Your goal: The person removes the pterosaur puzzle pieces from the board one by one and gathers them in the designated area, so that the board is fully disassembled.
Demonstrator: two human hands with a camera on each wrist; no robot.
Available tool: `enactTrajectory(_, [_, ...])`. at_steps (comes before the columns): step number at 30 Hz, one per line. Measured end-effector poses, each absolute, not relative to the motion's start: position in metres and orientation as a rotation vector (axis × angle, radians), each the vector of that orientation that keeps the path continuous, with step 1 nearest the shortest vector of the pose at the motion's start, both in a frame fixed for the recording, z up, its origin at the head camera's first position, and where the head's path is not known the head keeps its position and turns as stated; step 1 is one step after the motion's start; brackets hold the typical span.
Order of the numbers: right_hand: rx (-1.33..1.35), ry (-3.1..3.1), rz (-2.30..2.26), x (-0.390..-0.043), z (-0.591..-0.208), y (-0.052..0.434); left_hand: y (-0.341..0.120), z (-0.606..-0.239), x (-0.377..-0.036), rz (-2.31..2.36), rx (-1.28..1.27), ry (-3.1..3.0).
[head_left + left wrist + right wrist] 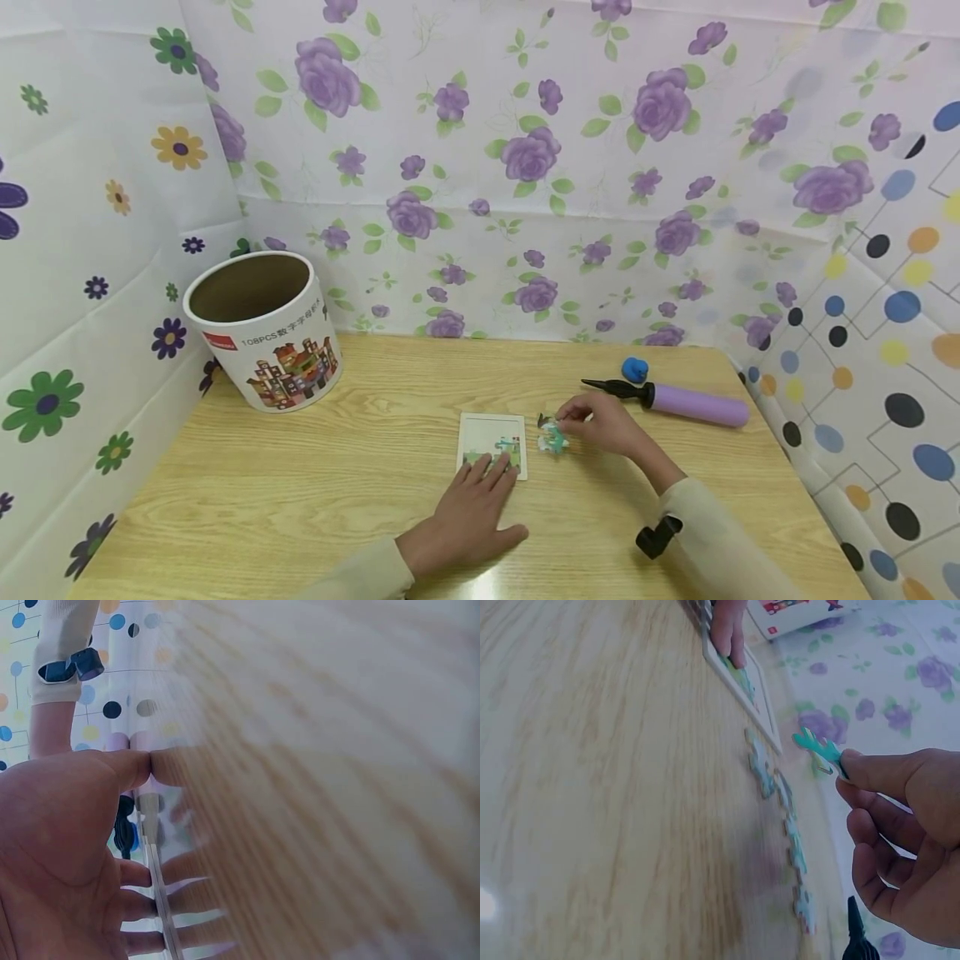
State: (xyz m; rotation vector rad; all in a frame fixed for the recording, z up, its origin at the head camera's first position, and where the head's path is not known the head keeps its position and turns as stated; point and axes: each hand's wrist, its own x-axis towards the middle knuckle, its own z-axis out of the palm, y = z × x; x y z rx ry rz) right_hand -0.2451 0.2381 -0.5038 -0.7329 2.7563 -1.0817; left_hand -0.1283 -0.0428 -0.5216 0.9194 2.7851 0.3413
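A shallow white puzzle tray (466, 435) lies on the table, with several green and blue jigsaw pieces fitted along its lower part. My left hand (471, 514) rests on its near edge, fingers straight and spread over the fitted pieces. In the right wrist view, my right hand (911, 832) pinches a teal puzzle piece (819, 750) between thumb and forefinger, raised above the table. Below it, loose puzzle pieces (793, 832) lie beside the tray. From the head camera, the right hand (603, 423) partly hides the loose pieces (553, 440).
A large white cardboard bucket (296, 358) with printed building blocks stands at the back left. Toward the back right lie a purple hand pump (697, 404) with a black nozzle and a small blue rubber duck (634, 369). Patterned cloth hangs around the wooden table (337, 492).
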Motion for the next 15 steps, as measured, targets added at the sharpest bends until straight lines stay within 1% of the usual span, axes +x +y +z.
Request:
enactTrajectory(8, [-0.687,2.772,-1.094,-0.241,-0.512,0.253,-0.042,-0.522,-0.129,0.319,0.886,2.777])
enactTrajectory(15, [-0.561,2.779,-1.081,-0.239,-0.523,0.258,-0.042,-0.522,-0.127,0.321,0.870,2.768])
